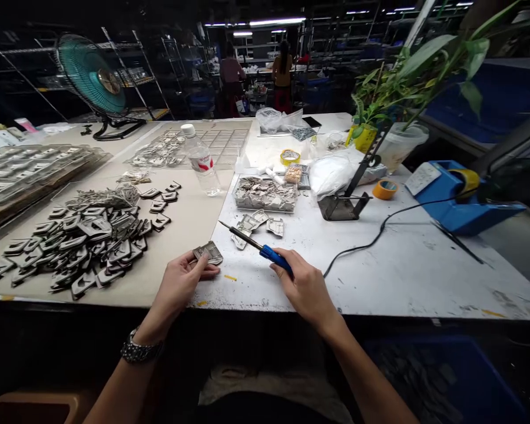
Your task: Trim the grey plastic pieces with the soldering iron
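My left hand (176,285) pinches a small grey metal plate (208,253) at the table's front, near the boundary between the beige mat and white surface. My right hand (305,285) is shut around the blue handle of a soldering iron (251,242), whose thin tip points up and left, a little above the plate and apart from it. Several similar metal plates (260,224) lie just beyond the iron. A large heap of dark-edged plates (83,241) covers the beige mat (189,218) left of my left hand.
A clear tray of metal scraps (265,194) and a black iron stand (342,206) sit ahead. A water bottle (201,159), a plastic-covered stack (26,176), a fan (90,73), a blue dispenser (463,194) and a potted plant (406,76) surround the work area. Two co-workers (256,73) stand far back.
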Tool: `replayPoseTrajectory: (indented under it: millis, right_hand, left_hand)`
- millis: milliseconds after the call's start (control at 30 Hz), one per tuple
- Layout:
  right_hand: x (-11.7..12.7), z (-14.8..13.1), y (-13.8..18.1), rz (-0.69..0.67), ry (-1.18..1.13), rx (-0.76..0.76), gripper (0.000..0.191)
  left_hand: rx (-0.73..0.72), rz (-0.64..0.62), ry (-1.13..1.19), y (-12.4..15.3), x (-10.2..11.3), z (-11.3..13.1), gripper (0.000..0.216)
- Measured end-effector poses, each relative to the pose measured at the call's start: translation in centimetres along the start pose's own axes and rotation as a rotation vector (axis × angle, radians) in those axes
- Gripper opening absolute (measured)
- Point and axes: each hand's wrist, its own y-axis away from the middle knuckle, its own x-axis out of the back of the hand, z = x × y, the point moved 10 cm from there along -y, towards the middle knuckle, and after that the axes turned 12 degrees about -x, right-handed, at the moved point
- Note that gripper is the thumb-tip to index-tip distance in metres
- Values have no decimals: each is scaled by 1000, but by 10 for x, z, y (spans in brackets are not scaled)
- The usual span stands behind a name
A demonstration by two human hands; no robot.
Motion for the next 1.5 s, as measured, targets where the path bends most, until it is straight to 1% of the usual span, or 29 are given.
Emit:
replayPoseTrajectory:
  millis: [67,167,233,400,533,667,767,900,1067,1233,1500]
  right_hand:
    - [-2,0,2,-34,-14,2,32]
    - [-7,-4,4,-96,-5,30,33]
    - [-9,-6,4,-110,27,43,33]
    - [-14,-10,2,-109,127,76,35]
    - [-18,-20,7,-84,250,183,38]
    - [-22,-28,14,-34,425,299,43]
    - [-24,-30,16,-12,500,347,45]
    - [-26,-31,16,-1,536,363,45]
    - [-25,-32,17,3,542,367,43]
    - [-25,-32,17,7,530,364,45]
    - [-26,-30,15,-18,565,335,44]
  left_hand:
    - [-5,9,17,-3,-1,2,58]
    - [-24,59,52,-4,5,2,51]
    - [-43,78,75,-2,8,3,48]
    - [-34,42,111,0,4,-2,49]
    - [-22,5,138,-2,-4,-4,53]
    - [-5,-26,141,-1,-7,-2,44]
    - [10,-41,136,1,-7,1,34]
    - [7,-64,154,2,-9,2,27]
    - [9,-95,177,2,-11,0,23]
    - [-21,-100,174,1,-11,0,18]
    - [-29,-78,125,1,-10,0,18]
